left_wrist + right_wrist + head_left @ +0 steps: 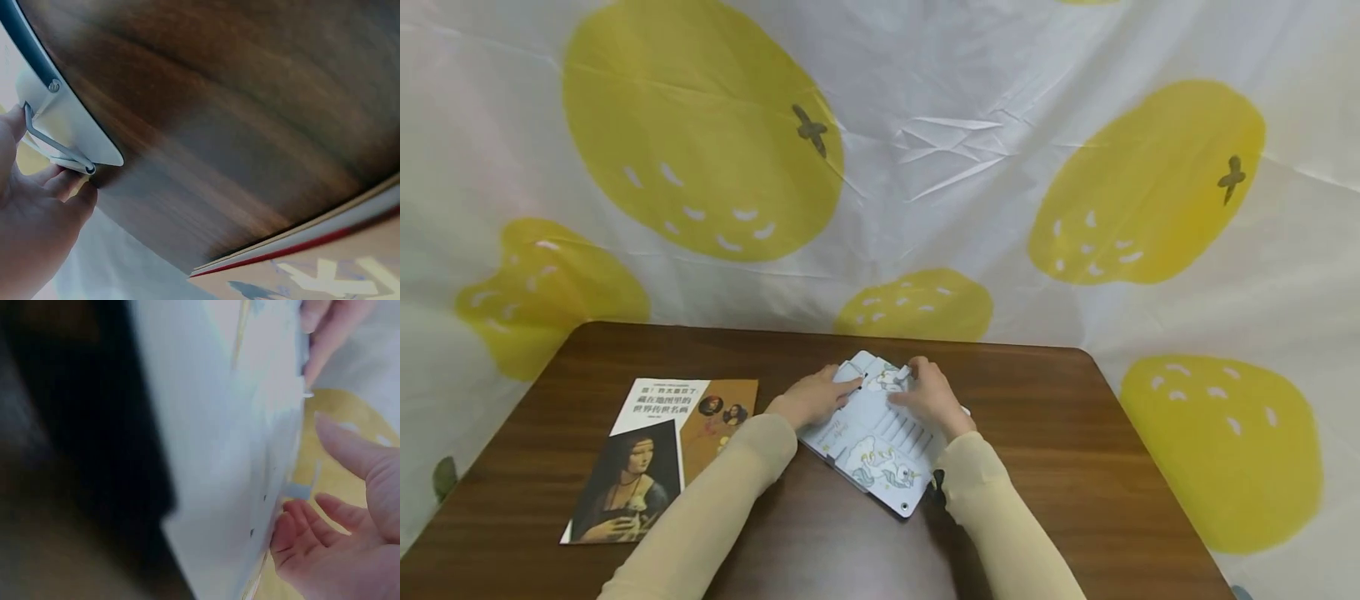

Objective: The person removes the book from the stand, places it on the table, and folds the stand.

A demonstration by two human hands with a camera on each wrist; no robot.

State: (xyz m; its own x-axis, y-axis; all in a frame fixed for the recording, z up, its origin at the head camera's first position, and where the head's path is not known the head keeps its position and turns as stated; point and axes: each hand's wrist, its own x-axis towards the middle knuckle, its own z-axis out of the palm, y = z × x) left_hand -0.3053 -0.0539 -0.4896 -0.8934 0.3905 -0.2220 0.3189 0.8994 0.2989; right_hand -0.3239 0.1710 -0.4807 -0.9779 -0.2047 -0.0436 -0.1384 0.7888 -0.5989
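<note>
A white unicorn-print board (880,450) with printed lines lies at a slant on the table, and its exact kind is unclear. My left hand (811,393) holds its far left edge. In the left wrist view, a bent metal wire loop (59,145) sits at the board's corner, with the thumb against its end and the fingertips beneath. My right hand (931,396) is at the far right edge, thumb and fingers apart. A small pale tab (299,490) stands up between them in the right wrist view; the fingertips are beside the board's edge.
To the left on the brown wooden table (1060,483) lies a book (658,458) with a painted portrait on its cover. Behind the table hangs a white cloth (940,192) printed with yellow fruit shapes.
</note>
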